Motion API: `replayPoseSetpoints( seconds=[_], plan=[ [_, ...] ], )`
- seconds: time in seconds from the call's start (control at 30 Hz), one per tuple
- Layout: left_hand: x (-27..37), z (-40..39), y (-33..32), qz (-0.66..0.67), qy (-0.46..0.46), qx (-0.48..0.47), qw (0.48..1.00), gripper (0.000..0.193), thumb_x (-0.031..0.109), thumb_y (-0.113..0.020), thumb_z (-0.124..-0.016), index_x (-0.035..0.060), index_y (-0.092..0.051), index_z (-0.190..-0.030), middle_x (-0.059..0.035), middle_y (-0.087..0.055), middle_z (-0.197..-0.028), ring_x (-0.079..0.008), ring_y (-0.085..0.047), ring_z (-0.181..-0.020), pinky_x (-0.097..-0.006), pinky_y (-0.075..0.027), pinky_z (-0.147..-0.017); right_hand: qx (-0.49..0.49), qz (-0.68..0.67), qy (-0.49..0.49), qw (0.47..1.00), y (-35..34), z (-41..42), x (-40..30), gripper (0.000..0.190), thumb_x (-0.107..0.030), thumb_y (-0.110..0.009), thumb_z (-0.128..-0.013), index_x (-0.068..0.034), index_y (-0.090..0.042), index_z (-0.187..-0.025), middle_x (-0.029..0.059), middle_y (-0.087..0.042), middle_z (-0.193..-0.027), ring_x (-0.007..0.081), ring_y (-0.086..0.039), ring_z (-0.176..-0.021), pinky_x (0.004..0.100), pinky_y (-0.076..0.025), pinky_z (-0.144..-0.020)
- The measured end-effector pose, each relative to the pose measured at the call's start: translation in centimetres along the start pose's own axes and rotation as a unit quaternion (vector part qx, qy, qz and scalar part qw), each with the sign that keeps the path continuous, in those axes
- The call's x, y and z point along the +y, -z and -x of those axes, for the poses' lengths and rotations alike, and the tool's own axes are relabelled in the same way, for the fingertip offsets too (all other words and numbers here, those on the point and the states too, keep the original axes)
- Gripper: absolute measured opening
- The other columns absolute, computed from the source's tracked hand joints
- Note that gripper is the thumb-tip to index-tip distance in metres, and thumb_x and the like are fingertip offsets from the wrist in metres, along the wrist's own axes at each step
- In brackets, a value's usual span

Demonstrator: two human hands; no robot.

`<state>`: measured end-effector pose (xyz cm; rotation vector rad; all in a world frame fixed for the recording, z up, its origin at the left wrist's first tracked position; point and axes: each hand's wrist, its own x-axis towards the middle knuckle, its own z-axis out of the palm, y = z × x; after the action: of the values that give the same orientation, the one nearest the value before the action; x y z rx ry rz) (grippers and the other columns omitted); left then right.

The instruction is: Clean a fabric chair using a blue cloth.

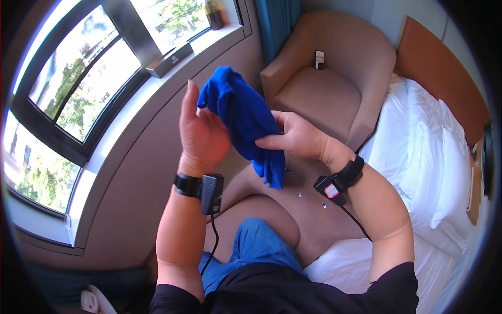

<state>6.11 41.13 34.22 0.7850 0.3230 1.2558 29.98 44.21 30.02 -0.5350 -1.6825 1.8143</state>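
Note:
A blue cloth [249,117], bunched lengthwise and hanging down at its lower end, is held up in front of me. My right hand [300,137] pinches its right edge between the thumb and the fingers. On the other side, my left hand [204,129] lies against the cloth with its palm turned to it and the thumb raised apart; its fingers are partly hidden behind the fabric. Whether they grip it cannot be told. Both wrists wear black straps with small devices and cables.
A tan armchair [317,94] with a remote control [319,60] on it stands ahead. At the right is a bed with white bedding [415,157]. Left, a windowsill [129,102] carries a grey box [170,61] and a dark bottle [213,15]. Brown upholstery [274,219] with shiny studs lies below my hands.

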Motion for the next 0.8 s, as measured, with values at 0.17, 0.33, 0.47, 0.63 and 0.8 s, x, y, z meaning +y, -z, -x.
replayPoseSetpoints(
  seconds=[0.17,0.33,0.47,0.63,0.8],
  plan=[
    [-7.9,3.6,3.6,-0.065,0.13,0.11,0.983,0.071,0.071,-0.05,-0.117,0.0119,-0.069,-0.153,-0.0047,-0.079,-0.141,-0.0218,-0.073,-0.129,-0.0454,-0.053,-0.116,0.078,0.023,-0.008,0.997,0.1,0.4,0.0,0.06,-0.027,-0.085,-0.107,0.002,-0.058,-0.151,0.0112,-0.076,-0.133,0.0183,-0.073,-0.122,0.0359,-0.06,-0.111],
    [-6.4,4.4,3.4,-0.17,0.07,0.133,0.974,0.037,0.032,-0.066,-0.12,0.0039,-0.068,-0.144,-0.0088,-0.08,-0.131,-0.0195,-0.078,-0.116,-0.0411,-0.062,-0.105,0.142,0.047,-0.004,0.989,0.4,-0.1,0.6,0.052,-0.025,-0.081,-0.108,0.001,-0.061,-0.147,0.0133,-0.074,-0.133,0.0199,-0.071,-0.123,0.037,-0.058,-0.113],
    [-3.7,4.0,3.1,-0.279,-0.023,0.223,0.934,0.033,0.031,-0.077,-0.114,0.0005,-0.073,-0.125,-0.0071,-0.082,-0.112,-0.0135,-0.077,-0.096,-0.0313,-0.064,-0.089,0.265,0.207,-0.005,0.942,0.8,-0.2,-0.4,0.05,-0.029,-0.085,-0.104,0.002,-0.065,-0.139,0.0169,-0.076,-0.13,0.024,-0.074,-0.121,0.0391,-0.06,-0.109],
    [-1.6,2.1,3.1,-0.496,-0.11,0.281,0.814,0.043,0.04,-0.089,-0.105,0.0002,-0.073,-0.108,-0.0026,-0.078,-0.092,-0.0082,-0.069,-0.077,-0.0285,-0.06,-0.072,0.361,0.228,0.133,0.895,0.6,-0.5,-1.5,0.038,-0.021,-0.09,-0.101,-0.002,-0.067,-0.124,0.009,-0.076,-0.11,0.0163,-0.071,-0.1,0.0331,-0.061,-0.091],
    [-0.7,-2.9,1.7,-0.716,-0.138,0.301,0.614,0.058,0.048,-0.094,-0.096,0.0005,-0.072,-0.121,-0.0115,-0.08,-0.101,-0.024,-0.077,-0.09,-0.0393,-0.064,-0.084,0.439,0.26,0.188,0.839,2.5,-0.6,-2.0,0.038,-0.027,-0.09,-0.103,-0.005,-0.069,-0.125,0.0071,-0.075,-0.108,0.015,-0.072,-0.094,0.0334,-0.062,-0.087]
  ],
)
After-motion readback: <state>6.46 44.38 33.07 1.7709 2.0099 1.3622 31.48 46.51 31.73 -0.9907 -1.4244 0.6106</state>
